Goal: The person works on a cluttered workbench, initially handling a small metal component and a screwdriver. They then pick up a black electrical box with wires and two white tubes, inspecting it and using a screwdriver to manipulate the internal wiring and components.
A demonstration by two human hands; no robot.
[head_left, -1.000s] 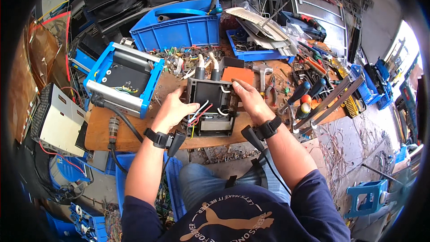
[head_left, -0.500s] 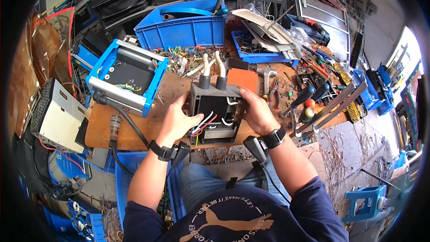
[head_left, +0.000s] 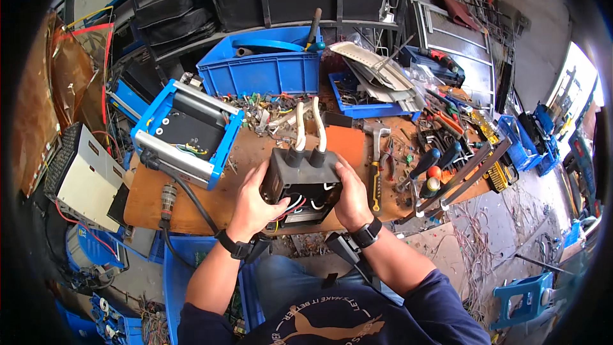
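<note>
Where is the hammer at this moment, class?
In the head view, the hammer lies right of centre on the wooden bench, just right of the orange sheet and the person's right hand.

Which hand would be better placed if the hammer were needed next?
Probably the right hand: the hammer lies just to its right, while the left hand is across the black box. Both hands hold the box, so the right would have to let go first.

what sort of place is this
Probably an electrical repair or dismantling workshop: a hammer lies on a cluttered wooden bench, loose wires are strewn across the floor, and the left hand and right hand hold a black box.
</note>
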